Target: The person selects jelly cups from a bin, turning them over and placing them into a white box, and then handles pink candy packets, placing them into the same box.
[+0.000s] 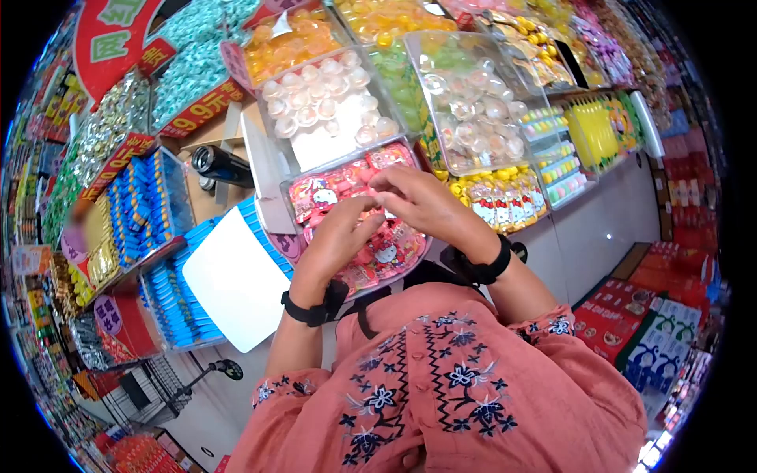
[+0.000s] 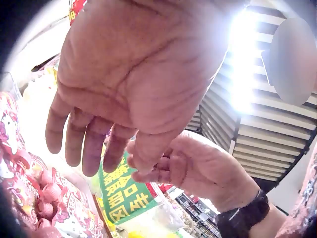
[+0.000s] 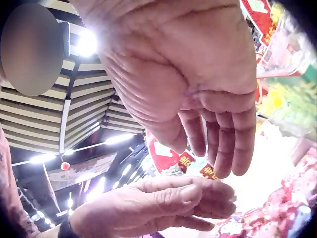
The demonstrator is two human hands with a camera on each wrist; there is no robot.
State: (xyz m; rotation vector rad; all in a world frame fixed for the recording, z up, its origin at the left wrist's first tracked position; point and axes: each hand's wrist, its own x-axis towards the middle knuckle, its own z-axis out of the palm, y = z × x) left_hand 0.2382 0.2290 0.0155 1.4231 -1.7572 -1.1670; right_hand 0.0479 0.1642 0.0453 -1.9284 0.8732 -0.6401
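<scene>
Both hands hover over a bin of pink candy packets (image 1: 385, 251) with cartoon cat prints, their fingertips close together in the head view. The left hand (image 1: 337, 239) has loosely bent fingers and nothing visible in its grip. Opposite it, the right hand (image 1: 430, 206) reaches in with fingers slightly bent, also holding nothing visible. In the left wrist view the left palm (image 2: 133, 74) faces the camera, fingers hanging relaxed above pink packets (image 2: 44, 193). The right wrist view shows the right palm (image 3: 183, 64) with loose fingers; pink packets (image 3: 277, 203) lie below. Whether the fingertips touch is unclear.
A white rounded board (image 1: 239, 276) lies over blue-wrapped sweets at the left. Behind the packets stand clear trays of round whitish sweets (image 1: 315, 94). A dark bottle (image 1: 221, 165) stands left of them, and yellow packets (image 1: 505, 201) fill a bin to the right.
</scene>
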